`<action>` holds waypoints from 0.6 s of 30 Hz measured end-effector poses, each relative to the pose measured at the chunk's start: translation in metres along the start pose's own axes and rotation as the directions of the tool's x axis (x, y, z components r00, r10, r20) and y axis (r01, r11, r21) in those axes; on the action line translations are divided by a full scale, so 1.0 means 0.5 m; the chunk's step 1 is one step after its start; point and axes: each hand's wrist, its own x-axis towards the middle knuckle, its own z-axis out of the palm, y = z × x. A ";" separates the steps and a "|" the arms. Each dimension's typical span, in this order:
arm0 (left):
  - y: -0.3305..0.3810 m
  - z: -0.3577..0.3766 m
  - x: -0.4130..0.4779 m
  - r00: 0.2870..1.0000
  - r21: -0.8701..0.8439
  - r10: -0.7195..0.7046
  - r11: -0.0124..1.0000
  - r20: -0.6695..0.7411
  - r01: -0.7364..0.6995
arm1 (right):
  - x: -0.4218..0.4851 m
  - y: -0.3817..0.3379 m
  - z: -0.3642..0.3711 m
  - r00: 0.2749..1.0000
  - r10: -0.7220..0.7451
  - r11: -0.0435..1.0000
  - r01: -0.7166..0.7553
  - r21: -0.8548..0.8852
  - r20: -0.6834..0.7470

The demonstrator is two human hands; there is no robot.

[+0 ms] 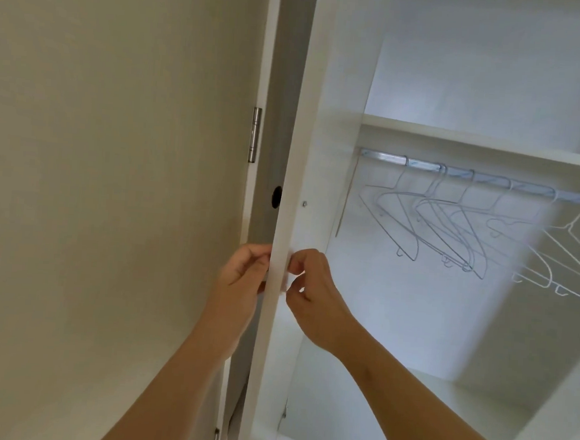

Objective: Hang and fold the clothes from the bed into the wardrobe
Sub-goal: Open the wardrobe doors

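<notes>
Grips the free edge of the wardrobe door (289,185) with the left hand (243,275) from outside, fingers curled round it. Pinches the same edge with the right hand (311,290) from inside. Looks stiff and fairly light: best held mid-edge and swung gently. Beyond, wire hangers (452,231) on the rail (456,173), likely thin, springy, prone to tangle; best lifted by the hook. Shelf (476,140) above. No clothes in view. Beige wall (96,172) and steel hinge (255,135) at left.
</notes>
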 end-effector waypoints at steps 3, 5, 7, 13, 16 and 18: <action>0.006 0.001 -0.017 1.000 0.004 -0.017 1.000 0.003 0.017 | -0.012 -0.009 0.003 0.997 0.065 0.994 -0.061 0.091 -0.033; 0.011 0.002 -0.032 0.999 0.028 -0.032 0.999 -0.025 0.032 | -0.027 -0.019 0.006 0.992 0.120 0.980 -0.111 0.163 -0.044; 0.016 0.002 -0.048 0.997 0.066 -0.042 0.997 -0.068 0.047 | -0.048 -0.029 0.003 0.987 0.154 0.971 -0.144 0.192 -0.040; 0.019 0.035 -0.125 0.987 0.324 0.122 0.943 -0.108 -0.082 | -0.151 -0.040 -0.043 0.941 0.316 0.912 -0.265 0.314 -0.122; 0.011 0.100 -0.175 0.998 0.300 0.060 0.952 0.025 -0.064 | -0.234 -0.036 -0.085 0.882 0.433 0.861 -0.344 0.376 -0.184; 0.000 0.153 -0.213 0.988 0.275 -0.072 0.961 0.139 0.031 | -0.302 -0.030 -0.118 0.831 0.507 0.829 -0.399 0.392 -0.228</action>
